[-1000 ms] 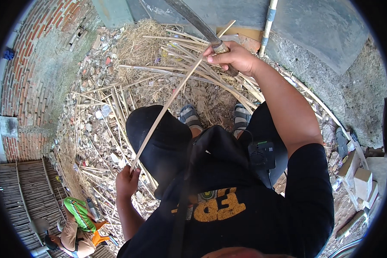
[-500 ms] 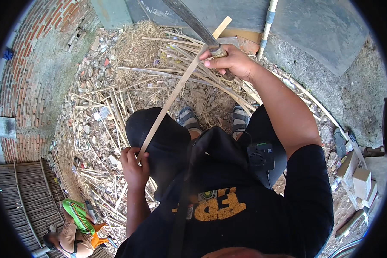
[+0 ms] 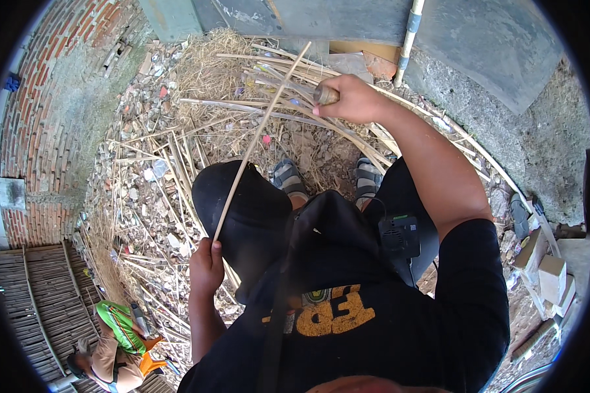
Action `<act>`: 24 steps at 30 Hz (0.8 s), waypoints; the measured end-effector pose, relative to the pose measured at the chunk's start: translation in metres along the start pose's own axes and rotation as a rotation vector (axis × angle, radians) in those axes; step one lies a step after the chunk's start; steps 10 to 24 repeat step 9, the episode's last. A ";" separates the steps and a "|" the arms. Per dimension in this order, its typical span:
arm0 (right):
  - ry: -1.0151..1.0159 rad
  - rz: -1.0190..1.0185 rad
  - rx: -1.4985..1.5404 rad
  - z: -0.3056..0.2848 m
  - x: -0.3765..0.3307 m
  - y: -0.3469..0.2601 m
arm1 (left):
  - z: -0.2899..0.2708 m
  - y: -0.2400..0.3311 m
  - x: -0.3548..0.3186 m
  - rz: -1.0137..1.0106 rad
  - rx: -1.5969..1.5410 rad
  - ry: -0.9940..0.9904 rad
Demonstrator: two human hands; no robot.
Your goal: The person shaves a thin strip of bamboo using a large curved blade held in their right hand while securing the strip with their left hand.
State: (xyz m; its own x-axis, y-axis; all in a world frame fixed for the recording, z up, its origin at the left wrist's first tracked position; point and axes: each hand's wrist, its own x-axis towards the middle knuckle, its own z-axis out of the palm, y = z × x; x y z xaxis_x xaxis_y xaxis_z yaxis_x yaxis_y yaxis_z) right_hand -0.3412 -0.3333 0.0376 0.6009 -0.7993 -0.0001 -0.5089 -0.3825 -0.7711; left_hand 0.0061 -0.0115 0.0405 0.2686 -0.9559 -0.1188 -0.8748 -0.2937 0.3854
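My left hand is closed around the lower end of a long, pale bamboo strip. The strip slants up and away to the right, its narrow edge turned up, past my black-clad left knee. Farther off, my right hand grips the wooden handle of a machete. Its blade is smeared and hard to make out against the sticks, seeming to point left toward the strip. A gap shows between my right hand and the strip.
Bamboo strips lie in a loose pile before my sandalled feet, beside dry straw and rubble. A brick wall rises at left. At lower left a person sits by a bamboo panel. Blocks stand at right.
The machete has swung from above the strip down to the left. My right hand has come off the strip, which has turned edge up and tilted slightly left. My left hand has shifted a little lower.
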 end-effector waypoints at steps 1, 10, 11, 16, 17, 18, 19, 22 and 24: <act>0.005 -0.034 -0.127 0.003 0.000 0.001 | 0.001 -0.001 0.000 -0.008 0.002 0.001; -0.118 0.031 -0.431 0.021 0.009 -0.010 | 0.014 -0.013 0.002 0.017 0.000 0.102; -0.118 0.031 -0.431 0.021 0.009 -0.010 | 0.014 -0.013 0.002 0.017 0.000 0.102; -0.118 0.031 -0.431 0.021 0.009 -0.010 | 0.014 -0.013 0.002 0.017 0.000 0.102; -0.118 0.031 -0.431 0.021 0.009 -0.010 | 0.014 -0.013 0.002 0.017 0.000 0.102; -0.118 0.031 -0.431 0.021 0.009 -0.010 | 0.014 -0.013 0.002 0.017 0.000 0.102; -0.118 0.031 -0.431 0.021 0.009 -0.010 | 0.014 -0.013 0.002 0.017 0.000 0.102; -0.118 0.031 -0.431 0.021 0.009 -0.010 | 0.014 -0.013 0.002 0.017 0.000 0.102; -0.118 0.031 -0.431 0.021 0.009 -0.010 | 0.014 -0.013 0.002 0.017 0.000 0.102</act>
